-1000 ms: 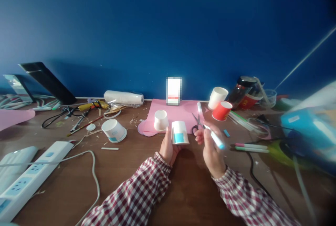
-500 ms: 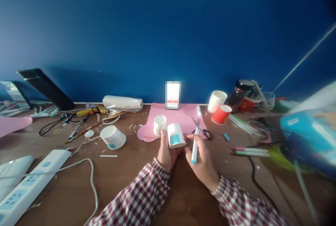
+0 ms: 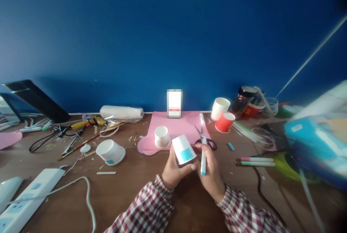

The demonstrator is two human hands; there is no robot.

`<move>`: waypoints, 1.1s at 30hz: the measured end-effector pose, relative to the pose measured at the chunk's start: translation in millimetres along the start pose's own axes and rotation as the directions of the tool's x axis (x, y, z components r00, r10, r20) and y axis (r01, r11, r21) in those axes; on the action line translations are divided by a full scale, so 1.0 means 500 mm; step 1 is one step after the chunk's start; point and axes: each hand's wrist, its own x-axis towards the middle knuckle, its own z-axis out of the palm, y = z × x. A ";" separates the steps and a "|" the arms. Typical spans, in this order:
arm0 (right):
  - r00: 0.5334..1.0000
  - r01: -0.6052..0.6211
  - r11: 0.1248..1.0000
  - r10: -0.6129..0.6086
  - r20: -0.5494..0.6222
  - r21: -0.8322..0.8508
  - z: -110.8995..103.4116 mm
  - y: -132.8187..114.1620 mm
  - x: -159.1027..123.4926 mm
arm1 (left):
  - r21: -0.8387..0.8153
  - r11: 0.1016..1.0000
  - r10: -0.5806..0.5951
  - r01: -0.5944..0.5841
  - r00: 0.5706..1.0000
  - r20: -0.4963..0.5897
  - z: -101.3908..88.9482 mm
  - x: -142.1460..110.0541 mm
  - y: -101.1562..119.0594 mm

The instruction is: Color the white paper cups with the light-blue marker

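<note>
A white paper cup with a blue patch (image 3: 182, 145) is held tilted in my left hand (image 3: 175, 171), whose fingers and thumb wrap its lower side. My right hand (image 3: 211, 168) grips a white marker with a blue end (image 3: 203, 157) just right of the cup; the blue end points down toward me. The marker's far end lies near the scissors, and I cannot tell whether it touches the cup. Behind the held cup, a small white paper cup (image 3: 162, 137) stands on the pink paper (image 3: 184, 123). Black-handled scissors (image 3: 209, 143) lie partly behind my right hand.
Left are another paper cup (image 3: 110, 152), a power strip (image 3: 29, 197) with a cable, and a glue gun (image 3: 89, 123). A phone-like screen (image 3: 175, 103) stands at the back. Right are a red cup (image 3: 225, 123), a white cup (image 3: 220, 108), markers (image 3: 257, 162) and a blue bag (image 3: 311, 135).
The held cup has tilted further, and my left thumb has moved across its lower edge. My right hand still holds the marker. The whole view has shifted slightly.
</note>
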 end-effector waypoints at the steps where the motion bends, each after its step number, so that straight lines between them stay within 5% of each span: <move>1: 1.000 0.002 1.000 -0.002 -0.007 0.008 0.001 0.001 -0.001 | 0.057 0.998 0.020 -0.018 0.999 -0.043 0.000 0.000 0.000; 5: 1.000 0.009 1.000 -0.010 -0.008 -0.022 0.000 0.003 -0.007 | 0.203 0.979 0.062 -0.029 0.985 -0.159 0.002 0.000 -0.008; 12: 0.982 0.189 0.978 -0.189 0.016 -0.088 -0.006 -0.010 -0.010 | 0.029 1.000 0.006 0.003 0.947 -0.321 0.009 0.000 -0.024; 33: 0.967 0.256 0.959 -0.251 0.053 -0.125 -0.001 0.004 -0.015 | 0.111 0.994 0.025 0.016 0.934 -0.356 -0.002 0.003 -0.027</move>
